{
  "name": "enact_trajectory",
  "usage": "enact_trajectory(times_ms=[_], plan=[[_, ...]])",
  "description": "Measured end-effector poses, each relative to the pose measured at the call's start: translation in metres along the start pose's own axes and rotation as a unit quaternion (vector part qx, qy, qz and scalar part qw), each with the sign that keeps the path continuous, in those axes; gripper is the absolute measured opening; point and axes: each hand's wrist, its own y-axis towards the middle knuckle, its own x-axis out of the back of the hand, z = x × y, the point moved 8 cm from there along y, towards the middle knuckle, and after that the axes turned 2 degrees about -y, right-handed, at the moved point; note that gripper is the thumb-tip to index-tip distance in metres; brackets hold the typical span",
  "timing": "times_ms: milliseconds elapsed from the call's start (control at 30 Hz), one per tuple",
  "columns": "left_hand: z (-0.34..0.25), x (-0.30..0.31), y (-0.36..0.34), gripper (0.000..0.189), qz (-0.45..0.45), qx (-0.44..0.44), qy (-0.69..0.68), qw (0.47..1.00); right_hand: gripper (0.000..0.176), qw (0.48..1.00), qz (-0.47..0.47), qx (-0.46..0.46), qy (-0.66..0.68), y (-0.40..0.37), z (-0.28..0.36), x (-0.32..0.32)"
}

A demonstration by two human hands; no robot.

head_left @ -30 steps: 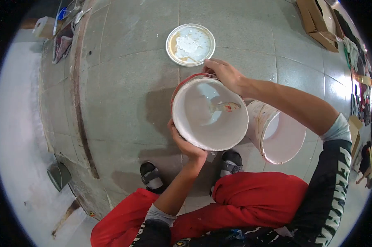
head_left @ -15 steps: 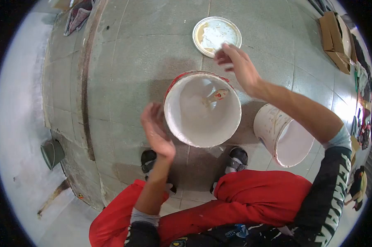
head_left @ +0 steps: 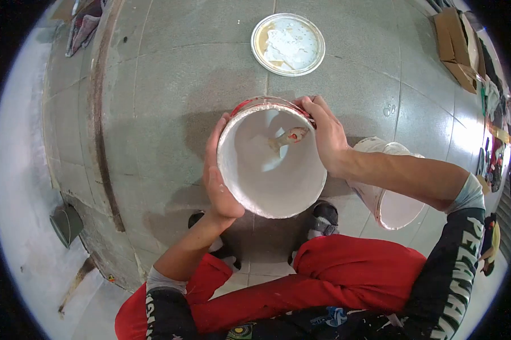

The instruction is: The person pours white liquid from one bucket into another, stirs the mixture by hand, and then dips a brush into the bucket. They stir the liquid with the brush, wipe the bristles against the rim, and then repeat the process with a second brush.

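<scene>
A white bucket (head_left: 307, 184) with red on its outer side stands between my feet, its mouth tipped slightly towards me. An orange-and-white fish (head_left: 296, 136) is inside it, near the far right wall. My left hand (head_left: 217, 178) presses along the bucket's left side, palm against the wall and fingers reaching up to the rim. On the far right of the rim my right hand (head_left: 328, 133) is closed over the edge, partly hiding its fingers. The bucket's bottom is hidden from outside.
A round lid (head_left: 289, 46) with white residue lies on the tiled floor beyond the bucket. A second white bucket (head_left: 374, 195) lies on its side at right, partly behind my forearm. A cardboard box (head_left: 454, 54) stands far right, a dark green bucket (head_left: 66, 225) far left.
Both hands have come in from the air and taken hold of the bucket's sides. Its mouth has shifted towards me and tipped a little.
</scene>
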Motion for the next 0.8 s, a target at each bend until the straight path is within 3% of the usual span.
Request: enact_trajectory(times_ms=[67,100,133,167,200,300,367,400,467,500,567,700,733,800], plan=[[-0.007,-0.014,0.007,0.088,-0.112,0.103,-0.288,0.946,0.037,0.999,0.011,0.023,-0.019,0.001,0.002,-0.001],[0.005,-0.006,0.007,0.088,-0.109,0.108,-0.29,0.945,0.034,0.998,0.024,0.046,-0.034,0.003,0.004,-0.003],[0.009,0.001,0.008,0.088,-0.029,0.064,-0.129,0.989,0.034,0.998,0.019,0.041,-0.032,0.006,-0.003,0.0],[0.014,0.0,0.004,0.088,0.054,0.018,0.036,0.998,0.03,0.988,0.02,0.105,-0.108,0.007,0.0,0.0],[0.013,-0.003,0.004,0.088,0.057,0.026,0.035,0.997,0.029,0.968,0.024,0.166,-0.185,0.005,0.005,-0.003],[0.012,-0.007,0.002,0.087,0.04,0.059,-0.088,0.994,0.03,0.974,0.031,0.166,-0.149,0.007,0.001,-0.004],[0.015,-0.001,0.002,0.084,0.038,0.036,0.077,0.996,0.03,0.968,0.003,0.182,-0.173,0.002,0.006,-0.003],[0.016,0.002,0.006,0.084,0.039,0.039,0.077,0.995,0.038,0.959,-0.023,0.202,-0.199,0.0,0.01,-0.002],[-0.007,-0.004,0.013,0.073,0.087,-0.125,0.232,0.961,0.038,0.951,-0.027,0.225,-0.211,-0.001,0.011,-0.004],[-0.005,-0.004,0.011,0.073,0.089,-0.123,0.231,0.961,0.038,0.941,-0.031,0.252,-0.225,-0.003,0.012,-0.004],[0.013,0.001,0.004,0.08,0.061,-0.031,0.167,0.984,0.037,0.926,-0.039,0.281,-0.25,-0.005,0.012,-0.005],[0.007,-0.003,0.009,0.072,0.049,-0.061,0.181,0.98,0.03,0.871,-0.074,0.383,-0.299,-0.014,0.022,-0.011],[0.005,-0.002,0.009,0.073,0.058,-0.092,0.211,0.971,0.03,0.871,-0.074,0.382,-0.299,-0.015,0.025,-0.012],[0.003,-0.003,0.01,0.073,0.068,-0.124,0.24,0.96,0.024,0.931,-0.041,0.283,-0.225,-0.007,0.017,-0.01]])
